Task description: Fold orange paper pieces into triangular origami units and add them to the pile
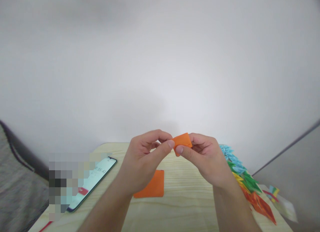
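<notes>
Both of my hands are raised above a light wooden table (185, 205) and pinch one small folded orange paper (183, 140) between them. My left hand (145, 158) has thumb and forefinger closed on the paper's left edge. My right hand (203, 157) grips the right side, thumb under it and fingers behind. A flat stack of orange paper sheets (152, 187) lies on the table below my left wrist.
A phone (93, 182) with a lit screen lies at the table's left, partly blurred out. A row of folded paper pieces in blue, green, yellow and orange-red (246, 182) runs along the right edge. A white wall stands behind. Grey fabric sits at far left.
</notes>
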Action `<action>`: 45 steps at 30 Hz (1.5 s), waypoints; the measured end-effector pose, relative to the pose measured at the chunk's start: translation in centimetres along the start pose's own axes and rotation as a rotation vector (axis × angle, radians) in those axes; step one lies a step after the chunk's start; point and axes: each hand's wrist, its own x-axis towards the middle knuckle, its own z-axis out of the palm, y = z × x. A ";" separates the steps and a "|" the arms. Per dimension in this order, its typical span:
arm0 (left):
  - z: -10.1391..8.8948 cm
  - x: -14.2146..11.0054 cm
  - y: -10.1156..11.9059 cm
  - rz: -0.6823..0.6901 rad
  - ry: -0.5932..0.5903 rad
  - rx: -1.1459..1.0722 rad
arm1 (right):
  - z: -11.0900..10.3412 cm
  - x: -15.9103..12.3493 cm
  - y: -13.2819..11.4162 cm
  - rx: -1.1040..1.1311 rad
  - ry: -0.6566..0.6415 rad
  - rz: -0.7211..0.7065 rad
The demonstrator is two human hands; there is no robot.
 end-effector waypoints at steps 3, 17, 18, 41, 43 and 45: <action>-0.1 -0.1 0.0 0.026 -0.017 0.075 | -0.1 -0.2 -0.1 -0.067 0.019 0.013; 0.0 0.0 0.0 0.165 -0.032 0.158 | 0.5 -0.2 -1.0 -0.345 -0.008 -0.094; 0.0 0.1 0.0 0.154 -0.040 0.154 | 0.5 -0.2 -1.0 -0.337 -0.009 -0.103; 0.2 -0.2 -0.6 0.162 0.001 0.023 | -0.2 0.3 0.0 0.218 0.094 0.000; 0.2 -0.3 -0.7 0.166 -0.011 0.030 | -0.4 0.4 0.1 0.240 0.078 -0.019; 0.2 -0.3 -0.8 0.142 -0.015 0.010 | -0.5 0.4 0.2 0.254 0.058 -0.043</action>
